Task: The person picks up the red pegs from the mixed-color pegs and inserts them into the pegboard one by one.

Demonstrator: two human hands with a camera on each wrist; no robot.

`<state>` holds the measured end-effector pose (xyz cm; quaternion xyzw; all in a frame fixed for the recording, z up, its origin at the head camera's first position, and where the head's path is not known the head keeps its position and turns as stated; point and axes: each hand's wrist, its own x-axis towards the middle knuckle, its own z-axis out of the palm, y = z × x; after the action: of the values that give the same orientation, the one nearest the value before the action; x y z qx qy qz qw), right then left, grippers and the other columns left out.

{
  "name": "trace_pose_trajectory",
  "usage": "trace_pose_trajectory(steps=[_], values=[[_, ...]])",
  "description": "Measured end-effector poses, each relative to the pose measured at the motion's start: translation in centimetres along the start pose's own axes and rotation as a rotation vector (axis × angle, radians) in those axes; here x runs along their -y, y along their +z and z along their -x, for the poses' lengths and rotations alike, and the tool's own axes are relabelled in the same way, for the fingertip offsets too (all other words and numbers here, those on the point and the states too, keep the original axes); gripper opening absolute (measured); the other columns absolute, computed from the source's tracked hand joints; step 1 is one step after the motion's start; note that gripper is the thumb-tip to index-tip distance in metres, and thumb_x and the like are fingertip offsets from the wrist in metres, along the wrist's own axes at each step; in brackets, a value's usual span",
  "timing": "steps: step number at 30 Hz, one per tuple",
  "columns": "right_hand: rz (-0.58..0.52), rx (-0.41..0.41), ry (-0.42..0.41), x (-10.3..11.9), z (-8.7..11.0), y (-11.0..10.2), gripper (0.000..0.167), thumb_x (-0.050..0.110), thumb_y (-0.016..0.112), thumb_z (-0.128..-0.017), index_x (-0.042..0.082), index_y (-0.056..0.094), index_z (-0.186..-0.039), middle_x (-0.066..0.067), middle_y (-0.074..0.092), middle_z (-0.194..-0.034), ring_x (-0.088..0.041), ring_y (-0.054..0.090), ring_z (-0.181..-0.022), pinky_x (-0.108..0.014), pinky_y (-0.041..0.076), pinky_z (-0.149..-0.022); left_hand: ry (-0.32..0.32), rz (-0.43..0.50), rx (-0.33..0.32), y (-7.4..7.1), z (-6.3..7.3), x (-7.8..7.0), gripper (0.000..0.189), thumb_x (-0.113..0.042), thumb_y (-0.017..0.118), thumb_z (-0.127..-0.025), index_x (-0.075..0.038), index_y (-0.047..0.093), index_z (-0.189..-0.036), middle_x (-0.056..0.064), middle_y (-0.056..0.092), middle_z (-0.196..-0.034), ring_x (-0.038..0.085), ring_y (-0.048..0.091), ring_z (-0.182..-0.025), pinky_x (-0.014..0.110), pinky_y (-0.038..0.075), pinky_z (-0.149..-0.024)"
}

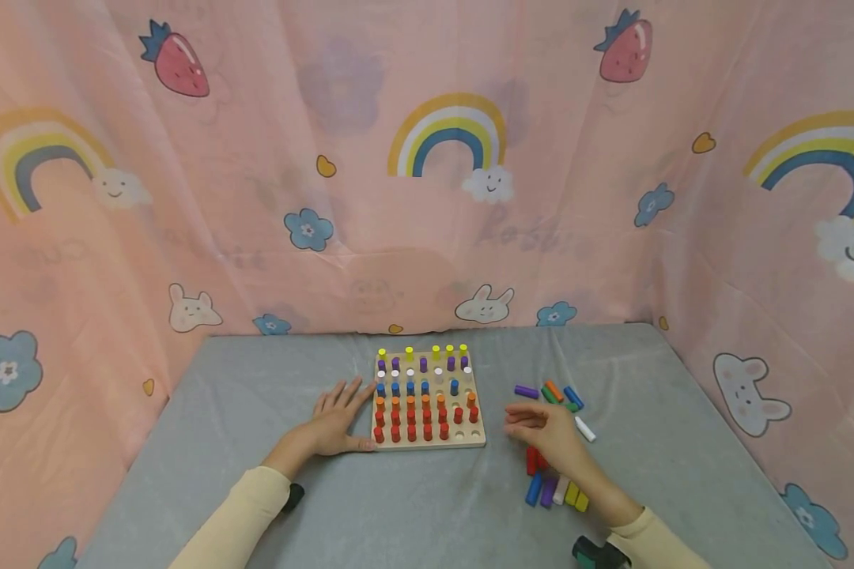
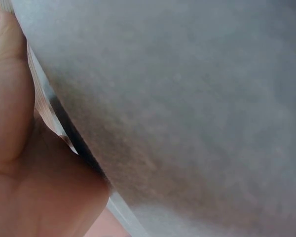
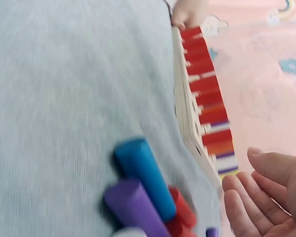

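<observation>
A wooden pegboard (image 1: 427, 445) lies on the table, with upright pegs in rows: yellow at the back, then purple, white, blue, orange and red in front. Several of its holes show bare. My left hand (image 1: 334, 423) rests at the board's left side, fingers spread and thumb at the near corner. My right hand (image 1: 544, 431) hovers to the right of the board over loose pegs. In the right wrist view its fingers (image 3: 246, 212) are loosely bent, thumb apart, holding nothing. Beneath and near that hand lie red pegs (image 1: 531, 461), a blue peg (image 3: 145, 177) and a purple peg (image 3: 135, 207).
Beyond the right hand lie a purple peg (image 1: 527, 391), orange, green and blue pegs, and a white peg (image 1: 585, 429). Nearer lie yellow pegs (image 1: 576, 498) beside another white one. A grey cloth (image 1: 370, 506) covers the table; a pink patterned curtain (image 1: 427, 253) hangs behind.
</observation>
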<state>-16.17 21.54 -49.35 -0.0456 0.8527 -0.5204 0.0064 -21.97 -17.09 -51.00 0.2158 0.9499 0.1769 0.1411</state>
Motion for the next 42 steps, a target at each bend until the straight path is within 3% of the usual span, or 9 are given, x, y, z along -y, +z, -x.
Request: trace_pose_trajectory(steps=[10, 24, 32, 42], values=[[0.072, -0.01, 0.105, -1.5, 0.8, -2.9, 0.037, 0.021, 0.076, -0.087, 0.001, 0.07, -0.118, -0.013, 0.075, -0.106, -0.009, 0.071, -0.083, -0.019, 0.055, -0.072, 0.003, 0.0, -0.004, 0.1, 0.0, 0.0, 0.105, -0.06, 0.07, -0.082, -0.025, 0.011, -0.161, 0.016, 0.007, -0.168, 0.046, 0.003, -0.154, 0.07, 0.007, -0.118], [0.13, 0.032, 0.22, -3.5, 2.0, -3.9, 0.042, 0.026, 0.081, -0.082, 0.0, 0.072, -0.113, -0.009, 0.077, -0.095, -0.011, 0.069, -0.077, -0.021, 0.053, -0.067, 0.004, 0.006, -0.003, 0.2, 0.0, 0.1, 0.105, -0.06, 0.071, -0.081, -0.023, 0.013, -0.161, 0.016, 0.007, -0.168, 0.045, 0.004, -0.154, 0.07, 0.008, -0.118], [0.137, 0.06, 0.226, -3.6, 2.3, -3.7, 0.042, 0.026, 0.083, -0.08, 0.001, 0.073, -0.111, -0.006, 0.075, -0.091, -0.01, 0.067, -0.074, -0.022, 0.053, -0.064, 0.012, 0.006, -0.008, 0.1, 0.0, 0.1, 0.105, -0.059, 0.07, -0.082, -0.023, 0.012, -0.161, 0.016, 0.007, -0.168, 0.046, 0.004, -0.154, 0.07, 0.008, -0.118], [0.143, 0.09, 0.139, -4.2, 2.4, -3.6, 0.037, 0.023, 0.083, -0.079, 0.002, 0.074, -0.108, -0.005, 0.073, -0.087, -0.005, 0.064, -0.07, -0.02, 0.052, -0.063, 0.001, 0.013, -0.004, 0.1, 0.1, 0.1, 0.104, -0.059, 0.071, -0.082, -0.024, 0.012, -0.161, 0.015, 0.007, -0.168, 0.045, 0.003, -0.154, 0.07, 0.006, -0.118]])
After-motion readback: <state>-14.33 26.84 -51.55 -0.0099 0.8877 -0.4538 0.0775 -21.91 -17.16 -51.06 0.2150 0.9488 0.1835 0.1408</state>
